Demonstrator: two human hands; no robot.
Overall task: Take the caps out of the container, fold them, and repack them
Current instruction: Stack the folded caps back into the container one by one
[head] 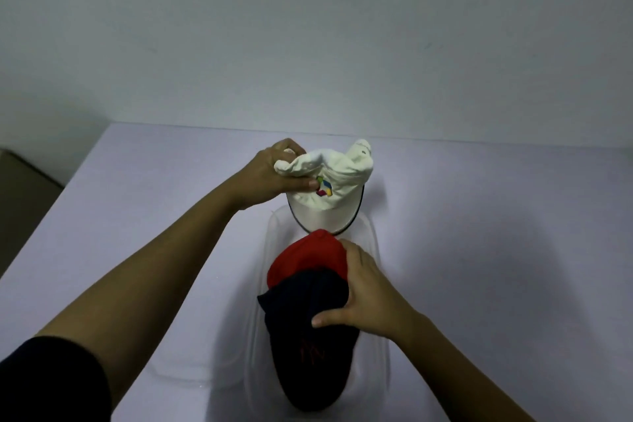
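Note:
A clear plastic container (371, 243) stands in the middle of the table. My left hand (270, 175) grips the bunched crown of a white cap (329, 202) with a coloured logo, lifted at the container's far end with its brim pointing toward me. A red cap (305, 257) lies in the container, and a dark navy cap (308, 346) with red stitching overlaps it on the near side. My right hand (363, 298) holds the red and navy caps from the right, thumb across the navy cap and fingers curled over the red one.
The table (496, 250) is pale lilac and runs up to a plain wall at the back. A brown box (20, 202) sits beyond the table's left edge. My dark sleeve (44, 384) shows at the lower left.

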